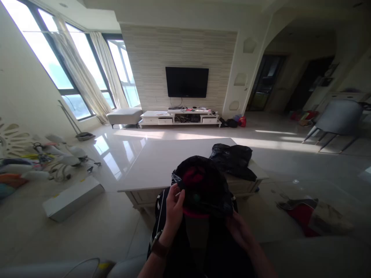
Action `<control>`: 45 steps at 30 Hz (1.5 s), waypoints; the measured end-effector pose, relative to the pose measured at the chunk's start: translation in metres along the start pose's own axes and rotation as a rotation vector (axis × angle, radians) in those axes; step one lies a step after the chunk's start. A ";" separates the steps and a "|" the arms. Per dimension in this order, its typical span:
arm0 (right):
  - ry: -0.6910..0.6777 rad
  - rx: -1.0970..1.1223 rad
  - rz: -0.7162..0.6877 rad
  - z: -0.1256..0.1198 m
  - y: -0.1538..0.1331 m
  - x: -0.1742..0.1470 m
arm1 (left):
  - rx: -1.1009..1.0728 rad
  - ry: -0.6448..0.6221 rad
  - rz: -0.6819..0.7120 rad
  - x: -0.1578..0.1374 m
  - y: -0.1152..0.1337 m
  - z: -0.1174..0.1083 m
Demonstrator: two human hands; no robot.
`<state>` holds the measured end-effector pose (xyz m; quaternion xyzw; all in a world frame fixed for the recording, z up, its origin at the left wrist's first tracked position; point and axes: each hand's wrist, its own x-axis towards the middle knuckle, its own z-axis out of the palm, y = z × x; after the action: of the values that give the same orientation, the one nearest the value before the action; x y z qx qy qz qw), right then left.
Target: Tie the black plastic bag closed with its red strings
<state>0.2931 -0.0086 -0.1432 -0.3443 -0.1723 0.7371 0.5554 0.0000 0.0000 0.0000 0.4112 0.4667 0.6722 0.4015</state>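
A black plastic bag (207,193) stands with its mouth open toward me, between my knees at the table's near edge. My left hand (175,202) pinches the left side of its rim with thumb and fingers; a watch is on that wrist. On the right side, my right hand (239,227) grips the bag's edge, its fingers dim and partly hidden. Under the bag shows the pink rim (195,214) of what looks like a bin. Reddish colour and a small green spot are visible inside the mouth. Another black plastic bag (233,160) lies crumpled on the white table (162,162).
A long white box (74,199) lies on the floor at left, near a cluttered pile (58,154). On the right floor is a red and beige bundle (310,218). A grey chair (337,119) stands farther back. A TV cabinet (156,120) lines the far wall.
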 end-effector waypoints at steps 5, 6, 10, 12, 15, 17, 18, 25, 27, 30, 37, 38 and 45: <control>0.017 0.003 -0.024 -0.004 0.003 0.002 | 0.054 -0.161 -0.033 0.006 -0.008 0.023; 0.021 0.003 -0.028 -0.004 0.003 0.002 | 0.062 -0.178 -0.043 0.005 -0.011 0.024; 0.026 0.021 -0.020 -0.001 0.001 0.001 | 0.092 -0.218 -0.082 -0.002 -0.015 0.015; 0.027 0.027 -0.011 0.001 0.000 0.000 | 0.087 -0.212 -0.096 -0.003 -0.013 0.006; 0.032 0.008 -0.002 0.002 -0.002 -0.001 | 0.041 -0.191 -0.118 0.000 -0.009 -0.011; 0.048 -0.003 0.011 0.000 -0.001 -0.001 | -0.081 -0.121 -0.218 0.005 -0.008 -0.022; 0.059 -0.010 0.023 0.000 -0.001 -0.002 | -0.154 -0.071 -0.282 0.009 -0.008 -0.028; 0.122 -0.027 0.002 0.011 -0.010 -0.002 | -0.321 0.041 -0.507 0.051 -0.003 -0.052; 0.162 -0.043 -0.049 0.028 -0.023 -0.001 | -0.330 0.000 -0.539 0.069 0.002 -0.050; 0.249 -0.004 -0.155 0.066 -0.056 -0.001 | -0.337 -0.035 -0.517 0.096 0.012 -0.041; 0.185 -0.257 -0.523 0.148 -0.117 -0.016 | -0.240 -0.018 -0.261 0.113 0.047 -0.023; 0.168 -0.360 -0.550 0.152 -0.120 -0.020 | -0.216 -0.035 -0.216 0.108 0.053 -0.022; 0.072 -1.006 -0.689 0.154 -0.120 -0.067 | 0.180 -0.176 0.125 0.057 0.075 -0.026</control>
<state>0.2794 -0.0123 0.0625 -0.5137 -0.5817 0.3313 0.5366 -0.0551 0.0264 0.0756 0.5310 0.4617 0.6127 0.3598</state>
